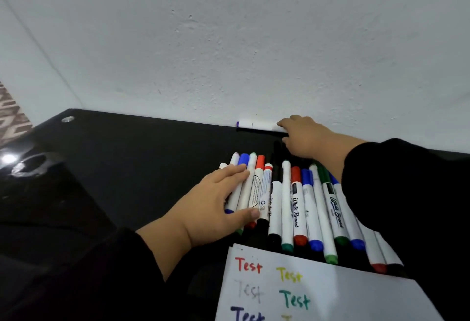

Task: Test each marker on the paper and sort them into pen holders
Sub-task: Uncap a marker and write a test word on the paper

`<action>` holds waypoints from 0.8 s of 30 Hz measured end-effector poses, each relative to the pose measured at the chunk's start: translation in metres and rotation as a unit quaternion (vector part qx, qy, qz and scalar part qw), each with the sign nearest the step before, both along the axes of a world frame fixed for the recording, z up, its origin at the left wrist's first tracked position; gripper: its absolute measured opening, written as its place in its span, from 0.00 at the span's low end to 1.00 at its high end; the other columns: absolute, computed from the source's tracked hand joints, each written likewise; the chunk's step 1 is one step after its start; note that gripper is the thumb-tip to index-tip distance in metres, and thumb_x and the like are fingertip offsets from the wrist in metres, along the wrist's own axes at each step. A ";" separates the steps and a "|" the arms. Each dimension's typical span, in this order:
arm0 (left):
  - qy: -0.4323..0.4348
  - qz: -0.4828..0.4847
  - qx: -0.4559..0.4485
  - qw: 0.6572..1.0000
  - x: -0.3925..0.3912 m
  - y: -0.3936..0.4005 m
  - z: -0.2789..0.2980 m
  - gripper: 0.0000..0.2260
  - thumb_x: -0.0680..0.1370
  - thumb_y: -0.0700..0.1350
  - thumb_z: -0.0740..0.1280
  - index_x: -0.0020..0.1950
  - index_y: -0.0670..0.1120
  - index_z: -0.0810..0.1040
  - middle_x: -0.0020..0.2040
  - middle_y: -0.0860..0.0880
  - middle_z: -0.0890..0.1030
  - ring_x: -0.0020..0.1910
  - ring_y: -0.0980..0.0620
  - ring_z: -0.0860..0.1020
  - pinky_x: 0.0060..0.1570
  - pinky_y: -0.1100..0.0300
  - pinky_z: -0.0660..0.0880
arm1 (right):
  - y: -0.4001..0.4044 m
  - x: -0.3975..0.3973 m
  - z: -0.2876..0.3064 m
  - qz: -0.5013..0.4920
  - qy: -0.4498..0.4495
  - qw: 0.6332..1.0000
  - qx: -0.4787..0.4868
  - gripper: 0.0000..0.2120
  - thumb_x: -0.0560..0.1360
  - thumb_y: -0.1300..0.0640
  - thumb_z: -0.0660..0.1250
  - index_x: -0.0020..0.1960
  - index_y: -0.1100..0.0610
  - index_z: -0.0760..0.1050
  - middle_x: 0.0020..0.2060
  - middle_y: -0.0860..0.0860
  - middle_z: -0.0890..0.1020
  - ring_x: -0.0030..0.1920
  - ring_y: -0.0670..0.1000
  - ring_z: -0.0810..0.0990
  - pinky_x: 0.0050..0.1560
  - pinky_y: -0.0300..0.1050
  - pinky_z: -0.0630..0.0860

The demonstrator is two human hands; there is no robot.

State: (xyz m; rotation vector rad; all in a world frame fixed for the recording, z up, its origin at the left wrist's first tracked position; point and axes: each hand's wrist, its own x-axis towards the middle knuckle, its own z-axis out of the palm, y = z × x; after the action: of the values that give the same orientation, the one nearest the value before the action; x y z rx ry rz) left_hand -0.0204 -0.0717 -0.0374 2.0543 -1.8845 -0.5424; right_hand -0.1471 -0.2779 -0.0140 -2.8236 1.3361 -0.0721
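Against the wall at the far edge of the black table (127,168), I note a stray marker (254,125), white-barrelled with a purple end cap, lying flat along the wall line. My right hand (305,137) reaches to it and touches its near end; the fingers (284,123) hide that end, so I cannot tell whether they have closed on the barrel or only rest against it. My left hand (218,198) lies flat, fingers straight, on the left side of the row of markers (300,206), which in my judgement serves to keep the row from rolling while the other arm stretches across. That row lies side by side between the hands and the paper (318,290), mostly white barrels with red, blue, green and black caps, some printed "White Board". Nearest me, the paper carries "Test" written in red, yellow, grey, green and dark blue. No pen holders are in view.
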 end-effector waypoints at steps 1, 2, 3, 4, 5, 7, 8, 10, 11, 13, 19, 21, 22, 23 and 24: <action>0.001 -0.001 0.002 1.000 0.000 0.000 0.000 0.35 0.73 0.64 0.62 0.76 0.59 0.50 0.75 0.64 0.50 0.73 0.62 0.50 0.71 0.60 0.52 | -0.002 0.001 -0.001 -0.004 0.005 1.000 -0.008 0.20 0.80 0.58 0.59 0.71 0.58 0.64 0.66 0.57 0.67 0.65 0.59 0.66 0.62 0.52 0.68; 0.001 -0.002 0.004 1.000 0.000 0.000 0.000 0.35 0.73 0.64 0.61 0.76 0.59 0.50 0.75 0.65 0.49 0.73 0.62 0.50 0.70 0.61 0.53 | -0.004 0.003 -0.003 -0.007 0.007 1.000 -0.018 0.19 0.79 0.58 0.59 0.70 0.58 0.66 0.66 0.57 0.67 0.65 0.59 0.66 0.62 0.53 0.68; 0.002 -0.003 0.005 1.000 0.000 0.000 0.000 0.35 0.73 0.64 0.61 0.76 0.59 0.50 0.75 0.65 0.49 0.73 0.62 0.50 0.70 0.61 0.53 | -0.005 0.004 -0.003 -0.010 0.010 1.000 -0.028 0.18 0.79 0.58 0.59 0.68 0.59 0.67 0.65 0.57 0.67 0.64 0.59 0.65 0.61 0.52 0.69; 0.002 -0.004 0.004 1.000 0.000 0.000 0.000 0.35 0.73 0.64 0.61 0.76 0.59 0.50 0.75 0.65 0.49 0.73 0.62 0.50 0.70 0.61 0.52 | -0.006 0.004 -0.004 -0.013 0.014 0.999 -0.039 0.17 0.79 0.59 0.60 0.67 0.59 0.69 0.64 0.57 0.67 0.63 0.58 0.65 0.60 0.51 0.69; 0.001 -0.005 0.004 1.000 0.000 0.000 0.000 0.35 0.73 0.64 0.61 0.76 0.59 0.50 0.75 0.64 0.49 0.73 0.62 0.50 0.71 0.60 0.52 | -0.007 0.004 -0.004 -0.016 0.015 0.999 -0.048 0.16 0.78 0.60 0.61 0.66 0.59 0.70 0.64 0.58 0.67 0.63 0.58 0.65 0.59 0.50 0.69; 0.000 -0.005 0.006 1.000 0.000 0.000 0.000 0.35 0.73 0.64 0.61 0.76 0.59 0.50 0.75 0.64 0.49 0.73 0.62 0.50 0.71 0.60 0.53 | -0.008 0.004 -0.006 -0.020 0.008 0.998 -0.053 0.14 0.78 0.60 0.61 0.63 0.59 0.71 0.62 0.58 0.69 0.62 0.58 0.66 0.58 0.49 0.68; -0.001 -0.006 0.007 1.000 0.000 0.001 0.000 0.35 0.73 0.64 0.61 0.76 0.59 0.50 0.75 0.64 0.49 0.73 0.62 0.50 0.71 0.60 0.53 | -0.008 0.004 -0.006 -0.020 0.003 0.999 -0.049 0.14 0.78 0.61 0.61 0.63 0.59 0.71 0.61 0.58 0.71 0.62 0.58 0.67 0.57 0.49 0.68; -0.004 -0.006 0.012 1.000 0.001 0.002 0.000 0.35 0.73 0.65 0.61 0.76 0.59 0.49 0.75 0.64 0.49 0.73 0.61 0.49 0.72 0.59 0.53 | -0.005 0.002 -0.006 -0.013 -0.004 0.999 -0.043 0.13 0.78 0.61 0.61 0.62 0.59 0.71 0.60 0.58 0.74 0.61 0.57 0.69 0.56 0.47 0.68; -0.008 -0.006 0.015 1.000 0.001 0.001 0.000 0.35 0.73 0.65 0.60 0.76 0.59 0.49 0.75 0.64 0.49 0.73 0.61 0.49 0.72 0.58 0.54 | -0.002 0.000 -0.006 -0.007 -0.008 0.999 -0.043 0.13 0.78 0.61 0.61 0.62 0.59 0.71 0.59 0.58 0.74 0.61 0.57 0.70 0.55 0.46 0.68; -0.021 -0.006 0.023 0.999 0.001 0.001 0.001 0.35 0.73 0.66 0.60 0.76 0.59 0.49 0.75 0.63 0.49 0.74 0.60 0.49 0.73 0.56 0.53 | 0.005 -0.007 -0.005 0.012 -0.030 0.998 -0.056 0.13 0.78 0.61 0.61 0.62 0.60 0.71 0.59 0.58 0.74 0.61 0.57 0.70 0.55 0.46 0.67; -0.052 0.021 0.047 0.997 -0.003 0.003 0.020 0.37 0.73 0.66 0.59 0.76 0.57 0.48 0.76 0.59 0.50 0.75 0.55 0.50 0.71 0.56 0.53 | 0.046 -0.042 0.009 0.065 -0.137 0.984 -0.094 0.15 0.77 0.61 0.63 0.63 0.59 0.73 0.58 0.54 0.75 0.60 0.54 0.68 0.57 0.46 0.68; -0.013 0.060 0.020 0.998 -0.009 0.009 0.030 0.35 0.74 0.65 0.59 0.76 0.56 0.51 0.76 0.56 0.54 0.74 0.56 0.54 0.70 0.57 0.56 | 0.064 -0.056 0.015 0.070 -0.171 0.976 -0.115 0.13 0.77 0.63 0.64 0.62 0.59 0.75 0.55 0.54 0.76 0.57 0.54 0.69 0.55 0.46 0.69; 0.018 0.081 0.000 0.997 -0.014 0.015 0.034 0.33 0.74 0.64 0.59 0.76 0.56 0.54 0.75 0.56 0.57 0.73 0.56 0.57 0.69 0.57 0.58 | 0.075 -0.064 0.018 0.069 -0.193 0.970 -0.128 0.12 0.76 0.64 0.65 0.59 0.60 0.77 0.53 0.54 0.77 0.55 0.55 0.70 0.53 0.48 0.71; 0.053 0.099 -0.021 0.993 -0.019 0.021 0.038 0.31 0.75 0.63 0.59 0.76 0.56 0.56 0.74 0.57 0.61 0.72 0.56 0.59 0.67 0.58 0.61 | 0.086 -0.070 0.021 0.070 -0.215 0.964 -0.140 0.10 0.74 0.66 0.67 0.56 0.60 0.79 0.50 0.55 0.78 0.52 0.56 0.71 0.51 0.50 0.73; 0.088 0.110 -0.042 0.989 -0.025 0.030 0.042 0.29 0.75 0.62 0.59 0.75 0.56 0.58 0.70 0.59 0.66 0.70 0.58 0.63 0.64 0.59 0.62 | 0.098 -0.078 0.024 0.071 -0.235 0.958 -0.150 0.09 0.72 0.67 0.69 0.52 0.61 0.80 0.47 0.55 0.78 0.49 0.57 0.72 0.48 0.53 0.75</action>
State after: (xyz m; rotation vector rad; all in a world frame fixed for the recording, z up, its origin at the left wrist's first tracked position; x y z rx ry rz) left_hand -0.0457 -0.0420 0.0045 2.0519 -1.5327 -0.5575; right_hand -0.2247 -0.1795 0.0097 -2.8479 1.0862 -0.9517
